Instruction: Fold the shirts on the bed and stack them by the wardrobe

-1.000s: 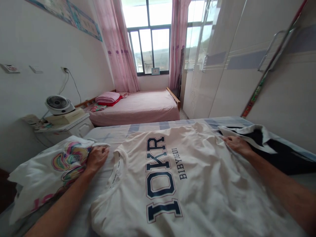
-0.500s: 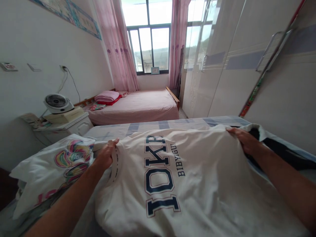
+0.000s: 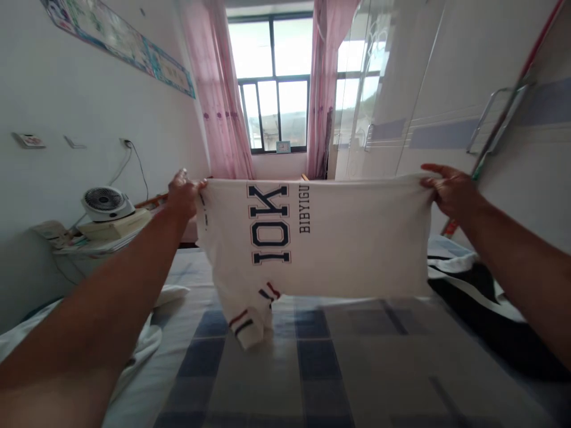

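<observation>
A white T-shirt point(image 3: 352, 238) with dark block letters hangs stretched sideways above the bed, doubled over along its top edge. My left hand point(image 3: 185, 193) pinches its upper left corner, near the collar. At the upper right corner, my right hand point(image 3: 446, 184) grips the fabric between thumb and fingers, near the shirt's hem. A sleeve with red and navy stripes dangles at the lower left. The shirt's lower edge hangs just over the blue-and-white checked bedsheet point(image 3: 263, 380); whether it touches I cannot tell.
Black and white clothing point(image 3: 486, 321) lies on the bed at the right, and white clothing point(image 3: 149, 339) at the left, partly behind my forearm. A small fan point(image 3: 107, 203) stands on a bedside cabinet. A white wardrobe point(image 3: 401, 89) lines the right side.
Both hands have risen, lifting the T-shirt off the bed. It now hangs folded over lengthwise with a striped sleeve showing, and the checked sheet below is exposed. The view has tilted up slightly.
</observation>
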The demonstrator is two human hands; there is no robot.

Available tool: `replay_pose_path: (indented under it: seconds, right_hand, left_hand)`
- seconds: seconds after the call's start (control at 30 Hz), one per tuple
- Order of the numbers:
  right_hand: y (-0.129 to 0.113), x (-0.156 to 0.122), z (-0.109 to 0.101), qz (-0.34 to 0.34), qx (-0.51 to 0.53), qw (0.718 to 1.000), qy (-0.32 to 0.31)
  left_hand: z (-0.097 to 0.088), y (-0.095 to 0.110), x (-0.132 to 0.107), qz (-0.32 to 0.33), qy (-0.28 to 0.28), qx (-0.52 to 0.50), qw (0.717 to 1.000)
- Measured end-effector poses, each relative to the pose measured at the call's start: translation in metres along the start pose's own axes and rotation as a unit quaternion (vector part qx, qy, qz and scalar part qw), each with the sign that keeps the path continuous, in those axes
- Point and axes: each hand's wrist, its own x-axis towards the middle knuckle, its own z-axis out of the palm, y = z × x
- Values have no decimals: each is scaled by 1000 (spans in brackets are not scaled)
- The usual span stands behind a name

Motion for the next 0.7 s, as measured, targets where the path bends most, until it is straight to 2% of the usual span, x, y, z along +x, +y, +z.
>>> replay_pose_path:
  seconds: [0.07, 0.13, 0.2, 0.23, 0.3, 0.4, 0.5, 0.57, 0.63, 0.7]
  right_hand:
    - [-22, 23, -3, -77, -13, 996, 32]
    - [-37, 30, -11, -113, -40, 992, 46]
    - [-40, 20, -23, -116, -56, 991, 42]
    - [-36, 9, -30, -107, -53, 992, 32]
    - [-19, -23, -46, -75, -30, 997, 2]
    - [27, -87, -74, 19, -28, 998, -58]
    - [81, -151, -100, 131, -110, 973, -156]
    - [111, -181, -111, 186, -140, 946, -225]
    - [129, -197, -114, 195, -196, 929, -247]
    - [137, -198, -107, 146, -302, 914, -228]
  left_hand:
    - [-10, 33, 17, 32, 42, -61, 997]
    - [-21, 56, 18, 68, 67, -136, 986]
    - [-34, 61, 6, 91, 59, -171, 979]
    - [-40, 57, -4, 92, 44, -177, 979]
    - [-51, 34, -33, 79, -4, -180, 980]
    - [-67, -27, -94, 27, -64, -163, 984]
    - [-83, -93, -161, -108, -121, -81, 983]
    - [-90, -126, -195, -208, -168, -49, 962]
    - [-94, -146, -214, -272, -169, -39, 946]
    - [-92, -154, -217, -288, -157, 5, 945]
